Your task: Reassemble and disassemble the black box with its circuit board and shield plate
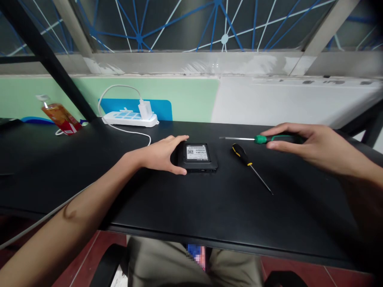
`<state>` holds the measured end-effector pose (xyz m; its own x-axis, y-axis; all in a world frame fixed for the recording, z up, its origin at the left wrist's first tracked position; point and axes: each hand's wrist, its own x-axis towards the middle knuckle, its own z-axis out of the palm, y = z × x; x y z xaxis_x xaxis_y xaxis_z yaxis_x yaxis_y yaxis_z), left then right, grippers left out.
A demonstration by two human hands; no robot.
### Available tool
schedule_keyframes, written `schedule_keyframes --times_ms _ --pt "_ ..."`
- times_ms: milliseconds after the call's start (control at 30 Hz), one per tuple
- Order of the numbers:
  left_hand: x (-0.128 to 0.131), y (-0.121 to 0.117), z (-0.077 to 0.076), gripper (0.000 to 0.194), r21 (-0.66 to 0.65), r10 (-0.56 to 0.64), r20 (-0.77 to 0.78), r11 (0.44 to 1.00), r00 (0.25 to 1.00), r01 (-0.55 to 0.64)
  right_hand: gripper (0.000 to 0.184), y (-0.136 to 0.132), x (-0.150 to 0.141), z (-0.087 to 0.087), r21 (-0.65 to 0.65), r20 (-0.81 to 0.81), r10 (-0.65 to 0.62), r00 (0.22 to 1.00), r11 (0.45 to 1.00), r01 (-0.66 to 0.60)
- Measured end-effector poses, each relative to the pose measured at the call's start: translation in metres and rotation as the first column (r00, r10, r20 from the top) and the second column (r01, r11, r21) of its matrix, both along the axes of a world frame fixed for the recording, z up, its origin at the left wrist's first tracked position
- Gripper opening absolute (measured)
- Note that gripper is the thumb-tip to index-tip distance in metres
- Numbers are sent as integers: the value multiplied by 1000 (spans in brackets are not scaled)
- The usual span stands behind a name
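Observation:
My left hand (163,154) grips the left end of a flat black drive (213,162), its thumb at the near edge and its fingers at the far edge. A white printed label (197,152) with a square code faces up on the drive, which lies on the black table (191,207). To the right, my right hand (302,140) holds a screwdriver with a green and black handle (261,139), its metal shaft pointing left toward the drive. Between that hand and the drive lies a second screwdriver (241,154), black and yellow, its tip toward me.
At the back stands a white power strip (131,118) with a plugged-in charger (145,110); its white cable (131,131) runs behind my left arm. A bottle with a red label (62,117) leans at the back left. A black slanted post (56,63) rises beside it.

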<state>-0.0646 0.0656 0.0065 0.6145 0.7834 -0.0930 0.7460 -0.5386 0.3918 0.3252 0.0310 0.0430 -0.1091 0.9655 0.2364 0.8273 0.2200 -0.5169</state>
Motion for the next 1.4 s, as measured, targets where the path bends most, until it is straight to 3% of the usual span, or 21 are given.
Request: schedule_keyframes --times_ms 100,300,567,900,1000,1100,1267,1400 --pt "-2 1 2 126 -20 7 -9 1000 1000 -7 59 3 5 -2 -51 -22 2 1000 999 -3" --pt "-3 1 2 127 -25 12 -4 1000 1000 -12 54 7 6 -7 -166 5 124 992 979 -122" --pt "-4 3 -1 126 -5 0 -7 1000 1000 0 55 7 3 -10 -166 40 147 988 976 -139" --pt "-3 2 1 127 -18 5 -9 1000 1000 -5 48 7 5 -15 -58 71 224 972 974 -221" --pt "-3 2 1 126 -17 -1 2 1000 1000 1 51 9 0 -8 5 114 269 956 962 -272" --pt "-4 2 1 126 -10 -20 18 1000 1000 20 58 13 -11 10 51 229 302 926 946 -321" --pt "-4 3 1 123 -7 -27 26 1000 999 27 57 20 -38 42 135 492 405 770 839 -528" --pt "-2 3 1 125 -21 -16 29 1000 999 17 55 19 -42 42 170 556 415 720 791 -588"
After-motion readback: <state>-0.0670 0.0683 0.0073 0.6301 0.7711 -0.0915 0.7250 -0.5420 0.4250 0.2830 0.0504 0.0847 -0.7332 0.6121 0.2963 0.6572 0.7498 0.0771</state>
